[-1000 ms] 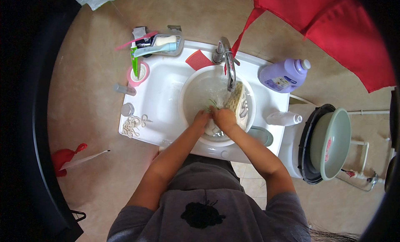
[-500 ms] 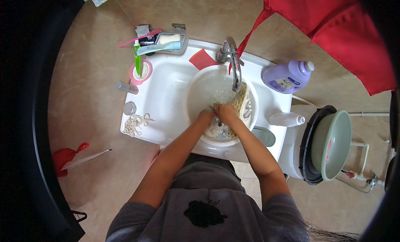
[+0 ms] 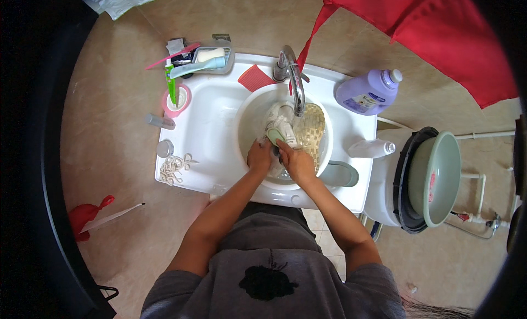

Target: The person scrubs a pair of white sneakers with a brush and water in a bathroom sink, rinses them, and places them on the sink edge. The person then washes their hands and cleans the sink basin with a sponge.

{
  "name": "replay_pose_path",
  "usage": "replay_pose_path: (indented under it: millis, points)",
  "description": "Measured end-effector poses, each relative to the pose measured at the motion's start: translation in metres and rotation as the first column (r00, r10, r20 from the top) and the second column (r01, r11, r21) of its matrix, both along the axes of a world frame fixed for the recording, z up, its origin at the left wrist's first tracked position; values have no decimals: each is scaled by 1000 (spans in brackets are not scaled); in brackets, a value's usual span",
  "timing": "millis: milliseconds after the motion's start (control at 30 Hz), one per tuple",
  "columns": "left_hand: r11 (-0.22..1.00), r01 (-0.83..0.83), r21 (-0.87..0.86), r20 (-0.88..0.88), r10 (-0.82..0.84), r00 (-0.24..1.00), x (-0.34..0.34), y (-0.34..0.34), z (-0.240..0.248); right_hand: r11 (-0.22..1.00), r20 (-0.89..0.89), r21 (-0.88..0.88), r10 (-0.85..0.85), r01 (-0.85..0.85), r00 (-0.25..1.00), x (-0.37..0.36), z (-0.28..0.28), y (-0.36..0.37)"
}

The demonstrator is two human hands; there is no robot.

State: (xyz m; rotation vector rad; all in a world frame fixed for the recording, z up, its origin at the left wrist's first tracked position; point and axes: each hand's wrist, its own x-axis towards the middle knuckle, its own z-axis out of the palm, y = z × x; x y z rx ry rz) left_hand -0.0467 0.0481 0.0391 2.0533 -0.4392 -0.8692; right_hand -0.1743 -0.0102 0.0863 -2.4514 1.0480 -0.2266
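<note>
Inside the white basin (image 3: 241,146) in the sink, a wet white shoe (image 3: 281,115) lies just below the tap (image 3: 297,91). My left hand (image 3: 259,156) is curled around the near left side of this shoe. From the right, my right hand (image 3: 297,164) grips its near end, thumb and finger against a pale green oval piece (image 3: 274,135). Whether that piece belongs to the shoe or is separate I cannot tell. A second shoe (image 3: 313,127) rests sole up along the basin's right wall, its tan patterned sole showing. Fingertips of both hands are partly hidden.
Shoelaces (image 3: 174,168) lie on the sink's left corner, a grey-green insole (image 3: 340,174) on its right rim. A purple detergent bottle (image 3: 369,92) and a white bottle (image 3: 373,149) stand at right. A red cloth (image 3: 417,33) hangs at upper right, beside stacked basins (image 3: 439,179).
The white shoe has come up into view under the tap, and my hands have moved apart around it. The second shoe's sole shows more fully. The whole view has shifted slightly.
</note>
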Motion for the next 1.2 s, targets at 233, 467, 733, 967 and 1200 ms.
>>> replay_pose_path:
  millis: [233,467,733,967,1200]
  points:
    - [980,170,103,68,-178,982,4,4,19,957,-233,-282,-140,71,962,10,-4,-57]
    - [949,79,-307,128,-41,991,8,12,45,988,246,99,-139,118,959,2,30,-24]
    - [928,256,-272,-76,-286,955,6,7,68,949,-9,-262,-185,176,983,-5,37,-40]
    - [880,470,-61,116,-462,879,-13,-14,46,969,126,-25,-242,247,962,-34,24,-31]
    - [806,591,23,206,-582,787,-6,-23,33,914,-71,-333,-268,230,961,-40,12,-61]
